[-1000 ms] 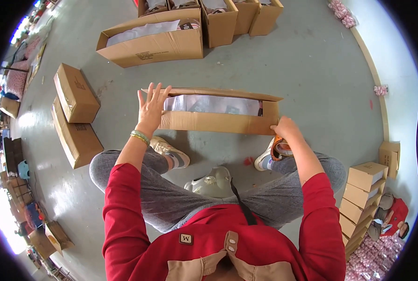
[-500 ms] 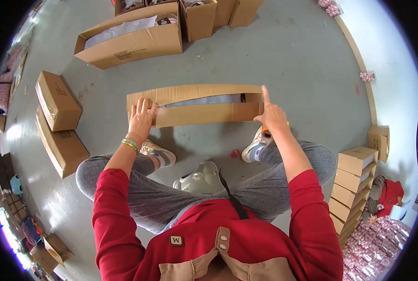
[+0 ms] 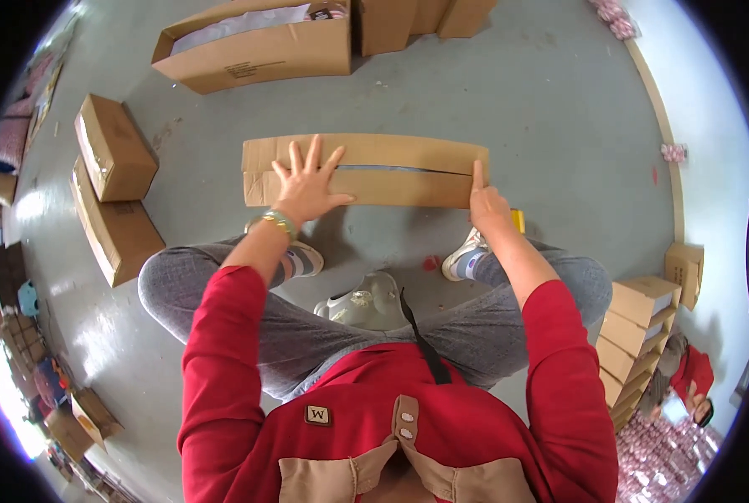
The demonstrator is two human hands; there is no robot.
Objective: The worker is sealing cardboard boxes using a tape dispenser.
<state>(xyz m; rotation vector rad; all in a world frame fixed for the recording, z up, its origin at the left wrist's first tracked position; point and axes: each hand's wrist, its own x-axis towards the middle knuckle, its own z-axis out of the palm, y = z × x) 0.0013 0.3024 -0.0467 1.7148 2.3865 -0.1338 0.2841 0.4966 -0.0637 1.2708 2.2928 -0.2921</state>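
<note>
Grey concrete floor [image 3: 559, 109] spreads before my knees, where the long flat brown cardboard box [image 3: 408, 172] lies, my left hand [image 3: 305, 186] pressed open-palmed with splayed fingers on its flaps, my right hand [image 3: 487, 204] gripping its right end.

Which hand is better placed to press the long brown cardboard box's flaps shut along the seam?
Left. The left hand lies flat across both flaps of the long brown cardboard box; the right hand only grips its right end.
</note>
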